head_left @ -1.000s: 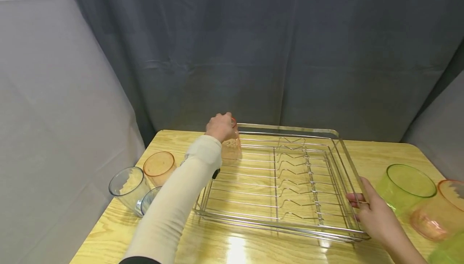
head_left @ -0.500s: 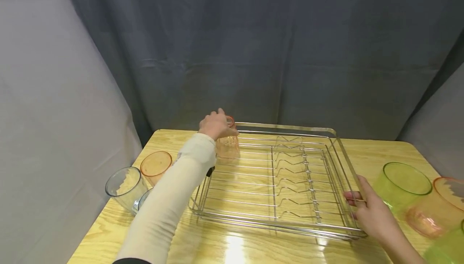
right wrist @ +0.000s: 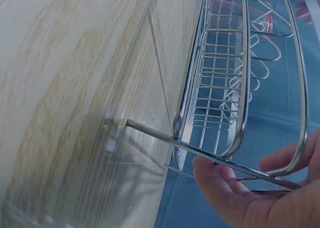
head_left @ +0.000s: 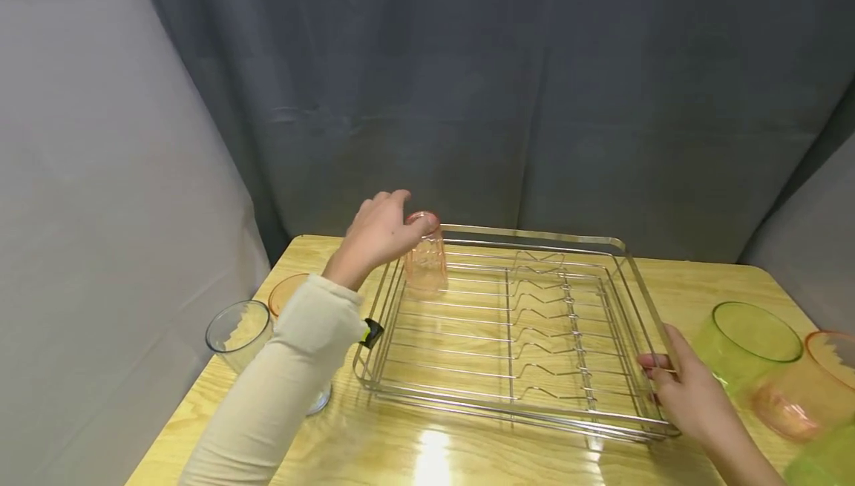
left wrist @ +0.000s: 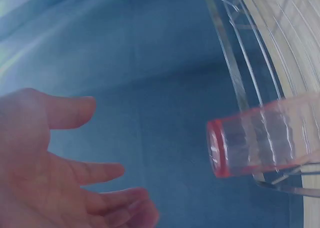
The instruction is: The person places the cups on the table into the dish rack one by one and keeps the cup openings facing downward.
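Translucent orange cup point(head_left: 425, 263), cylindrical with a dimpled wall and a red-ringed end, at the rear left corner inside a rectangular rack point(head_left: 534, 233) of shiny metal wire. The cup's long axis is near vertical, red-ringed end uppermost; the rack's runs left to right across the wood-grained table point(head_left: 374, 456), with one row of zigzag wires. Left hand point(head_left: 377, 230), in a cream knit sleeve point(head_left: 260, 389): grip released, fingers spread, apart from the cup in the left wrist view. Right hand point(head_left: 695, 389): grip curled round the rack's right end. At right, three cups: two green point(head_left: 748, 349) and one orange point(head_left: 798, 389). At left, two rims, blue point(head_left: 237, 337) and orange point(head_left: 283, 293), plus one clear base point(head_left: 320, 401) partly behind the sleeve.
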Demonstrator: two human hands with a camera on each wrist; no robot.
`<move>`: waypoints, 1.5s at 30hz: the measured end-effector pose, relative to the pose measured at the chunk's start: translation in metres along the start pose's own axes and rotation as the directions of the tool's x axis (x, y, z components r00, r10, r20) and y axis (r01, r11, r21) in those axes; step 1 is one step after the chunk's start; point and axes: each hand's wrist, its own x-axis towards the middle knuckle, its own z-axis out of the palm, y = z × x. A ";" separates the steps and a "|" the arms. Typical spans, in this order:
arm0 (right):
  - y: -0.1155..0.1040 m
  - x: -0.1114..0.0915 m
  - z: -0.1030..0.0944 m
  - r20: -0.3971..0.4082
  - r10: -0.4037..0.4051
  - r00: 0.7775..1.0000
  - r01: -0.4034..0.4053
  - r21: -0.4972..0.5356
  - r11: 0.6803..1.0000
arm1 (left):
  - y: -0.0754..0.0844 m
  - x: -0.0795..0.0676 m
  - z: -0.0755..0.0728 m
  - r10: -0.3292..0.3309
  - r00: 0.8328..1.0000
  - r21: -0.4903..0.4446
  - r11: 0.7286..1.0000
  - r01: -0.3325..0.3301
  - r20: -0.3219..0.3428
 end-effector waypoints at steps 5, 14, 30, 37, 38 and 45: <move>0.003 0.001 -0.001 0.005 0.012 1.000 -0.012 0.007 1.000 | 0.000 -0.029 0.004 0.104 0.994 0.034 0.994 -0.103 -0.018; 0.003 0.005 -0.004 -0.006 -0.009 1.000 0.009 -0.003 1.000 | -0.025 -0.069 0.027 0.206 0.953 -0.095 0.968 -0.232 -0.224; 0.004 0.008 -0.005 0.039 0.022 0.999 -0.024 0.044 0.999 | -0.072 -0.079 0.092 -0.005 0.977 -0.118 0.993 -0.021 -0.213; 0.005 0.006 -0.007 0.060 0.041 0.997 -0.041 -0.004 0.999 | -0.084 -0.073 0.108 -0.079 0.978 -0.159 0.986 0.048 -0.194; 0.004 0.006 -0.008 0.052 0.037 0.998 -0.035 -0.026 0.999 | -0.085 -0.072 0.109 -0.085 0.979 -0.164 0.985 0.054 -0.186; -0.002 0.004 -0.011 -0.045 -0.072 0.996 0.063 -0.181 0.981 | -0.088 -0.064 0.113 -0.139 0.983 -0.228 0.968 0.108 -0.123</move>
